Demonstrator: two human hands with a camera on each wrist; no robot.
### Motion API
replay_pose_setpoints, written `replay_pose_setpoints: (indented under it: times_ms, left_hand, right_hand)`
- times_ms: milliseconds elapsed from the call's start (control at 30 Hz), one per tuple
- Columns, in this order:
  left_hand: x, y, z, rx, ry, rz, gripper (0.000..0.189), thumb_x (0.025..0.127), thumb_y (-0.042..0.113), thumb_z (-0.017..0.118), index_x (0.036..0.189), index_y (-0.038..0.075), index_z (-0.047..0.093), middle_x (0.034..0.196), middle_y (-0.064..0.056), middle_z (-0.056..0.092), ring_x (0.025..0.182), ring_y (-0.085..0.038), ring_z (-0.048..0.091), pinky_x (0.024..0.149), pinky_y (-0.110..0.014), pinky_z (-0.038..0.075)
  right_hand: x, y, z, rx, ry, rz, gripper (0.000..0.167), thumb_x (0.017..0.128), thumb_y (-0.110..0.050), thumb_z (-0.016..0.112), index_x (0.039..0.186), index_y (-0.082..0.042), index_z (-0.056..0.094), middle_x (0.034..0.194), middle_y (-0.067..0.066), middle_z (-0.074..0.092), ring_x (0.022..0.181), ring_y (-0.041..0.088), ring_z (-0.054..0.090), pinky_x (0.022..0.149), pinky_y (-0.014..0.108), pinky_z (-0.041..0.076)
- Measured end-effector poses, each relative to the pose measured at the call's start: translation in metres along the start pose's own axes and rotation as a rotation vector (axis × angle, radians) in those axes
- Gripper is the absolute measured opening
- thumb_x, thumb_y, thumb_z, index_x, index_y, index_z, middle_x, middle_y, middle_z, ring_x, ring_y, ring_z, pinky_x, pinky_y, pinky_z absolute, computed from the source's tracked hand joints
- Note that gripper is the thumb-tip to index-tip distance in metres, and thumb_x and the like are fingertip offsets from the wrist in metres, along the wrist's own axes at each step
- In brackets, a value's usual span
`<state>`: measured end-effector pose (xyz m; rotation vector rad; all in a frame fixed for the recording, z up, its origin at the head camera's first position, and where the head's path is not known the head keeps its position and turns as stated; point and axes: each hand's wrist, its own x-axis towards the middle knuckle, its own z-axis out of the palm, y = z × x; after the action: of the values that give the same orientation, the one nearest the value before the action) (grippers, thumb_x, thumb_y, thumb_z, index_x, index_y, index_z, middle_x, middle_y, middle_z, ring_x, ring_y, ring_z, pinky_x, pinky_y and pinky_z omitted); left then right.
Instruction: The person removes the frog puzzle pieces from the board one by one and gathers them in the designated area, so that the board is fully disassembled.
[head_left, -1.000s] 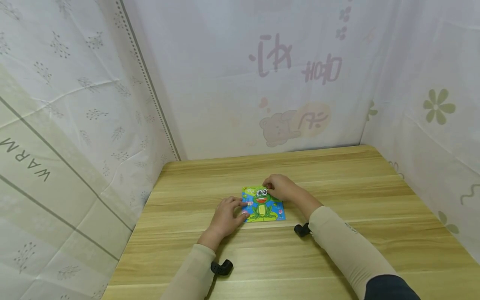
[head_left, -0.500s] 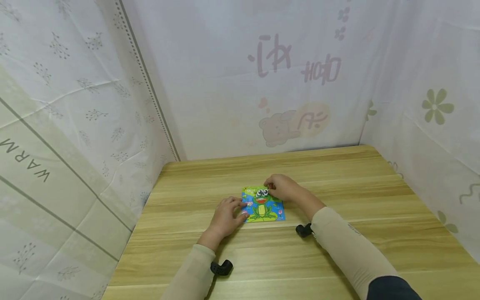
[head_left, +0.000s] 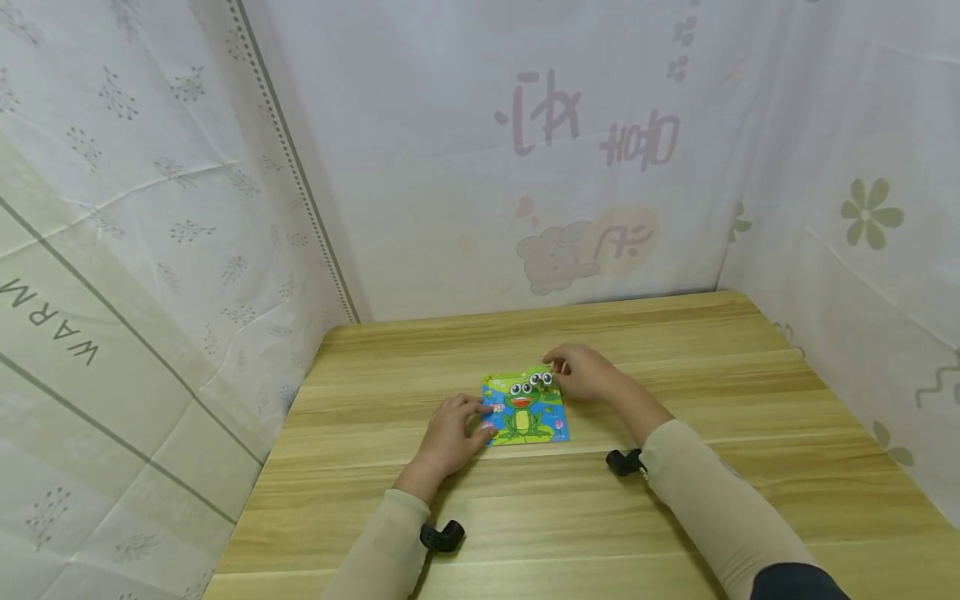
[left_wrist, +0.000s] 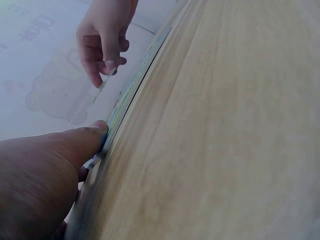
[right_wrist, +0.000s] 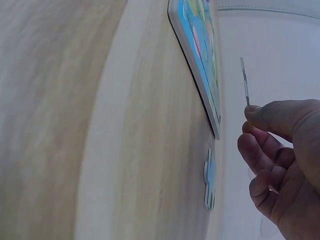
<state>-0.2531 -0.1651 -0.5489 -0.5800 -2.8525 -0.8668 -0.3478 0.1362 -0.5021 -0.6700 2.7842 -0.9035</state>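
Observation:
A square frog puzzle board (head_left: 523, 423) lies flat on the wooden table. My left hand (head_left: 447, 433) rests at its left edge, thumb and fingertips touching the board; the left wrist view shows the thumb (left_wrist: 87, 142) against the rim. My right hand (head_left: 585, 372) pinches a thin puzzle piece (head_left: 542, 381) printed with frog eyes, held above the board's upper right corner. Seen edge-on in the right wrist view, that piece (right_wrist: 245, 82) stands clear of the board. Another pair of frog eyes shows on the board beneath.
In the right wrist view a loose bluish puzzle piece (right_wrist: 209, 178) lies on the table beyond the board's corner; the right hand hides it in the head view. Printed curtains (head_left: 435, 208) hang behind and beside the wooden table (head_left: 540, 525).
My right hand has lifted the frog-eye piece off the board and moved it slightly right and away. The left hand and the board have stayed in place.

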Motion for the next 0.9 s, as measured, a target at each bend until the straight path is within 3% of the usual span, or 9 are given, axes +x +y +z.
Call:
replay_pose_setpoints:
  times_ms: [567, 900]
  left_hand:
    - [0.0, -0.003, 0.002, -0.005, 0.008, -0.002, 0.038, 0.098, 0.038, 0.076, 0.131, 0.02, 0.072, 0.142, 0.0, 0.061, 0.139, -0.029, 0.048, 0.118, -0.056, 0.037]
    - [-0.001, -0.001, 0.001, -0.013, 0.012, 0.013, 0.038, 0.098, 0.037, 0.077, 0.131, 0.019, 0.072, 0.141, -0.003, 0.062, 0.137, -0.03, 0.05, 0.116, -0.057, 0.039]
  right_hand:
    - [-0.031, 0.035, -0.019, 0.096, 0.081, 0.062, 0.025, 0.1, -0.007, 0.068, 0.125, -0.009, 0.072, 0.102, 0.001, 0.066, 0.092, 0.019, 0.063, 0.076, 0.034, 0.056]
    - [-0.046, 0.06, -0.028, 0.1, 0.139, 0.093, 0.022, 0.102, -0.007, 0.067, 0.122, -0.009, 0.073, 0.104, 0.004, 0.068, 0.091, 0.021, 0.063, 0.075, 0.037, 0.055]
